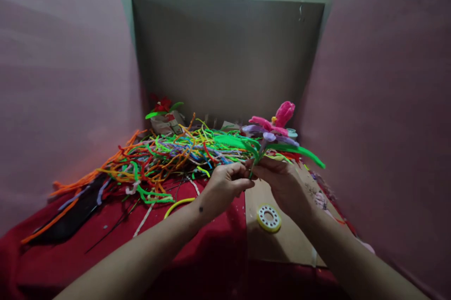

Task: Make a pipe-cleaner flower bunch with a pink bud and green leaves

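A pipe cleaner flower (270, 133) with pink upper petals, lilac lower petals, a yellow centre and long green leaves is held upright between my two hands. My left hand (228, 182) pinches the base of its green stem with thumb and forefinger. From the other side my right hand (278, 182) grips the stem just under the leaves. The fingertips almost meet and hide part of the stem. Below them, a roll of tape (268, 218) with a yellow rim and a white, hole-patterned core lies on a brown cardboard sheet (282, 249).
A tangled heap of coloured pipe cleaners (176, 149) spreads across the red cloth (211, 253), left and centre. Behind it stands a red flower (162, 104) with green leaves. A dark flat object (66, 220) lies at left. Pink walls (384, 102) enclose both sides.
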